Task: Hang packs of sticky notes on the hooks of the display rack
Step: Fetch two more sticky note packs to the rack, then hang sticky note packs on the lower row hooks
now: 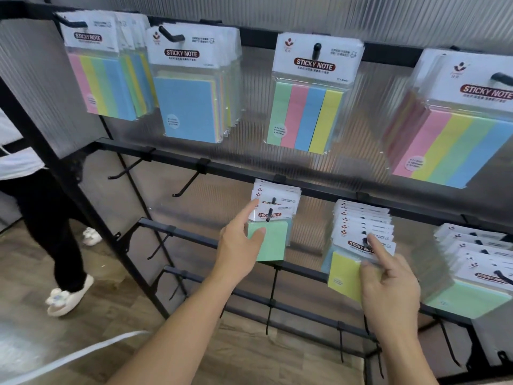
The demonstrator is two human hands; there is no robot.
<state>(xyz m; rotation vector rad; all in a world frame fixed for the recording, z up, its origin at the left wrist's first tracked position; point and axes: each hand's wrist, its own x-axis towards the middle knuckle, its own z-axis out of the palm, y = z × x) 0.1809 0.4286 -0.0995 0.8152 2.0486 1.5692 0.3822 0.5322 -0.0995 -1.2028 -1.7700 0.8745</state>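
The left hand [241,245] pinches the green pack [273,240], thumb on its front, already threaded on a middle-row hook [268,214] jutting toward the viewer, while the right hand [388,279], just rightward, clasps the yellow pack [344,276], forefinger raised to its header.

— What do we see behind the rack [56,159]?
— A ribbed grey wall [305,12] along the top, and a ribbed, cloudy panel [30,87] on the left. Both catch a soft, even light.
— And under us?
— A floor [116,309] of brownish wood planks, with a white strip [83,354] lying across the lower left corner.
— Are we alone?
— No. At the left edge we see a person in a white top [14,151] and black trousers [41,218], standing on the planks in white slippers [69,298].
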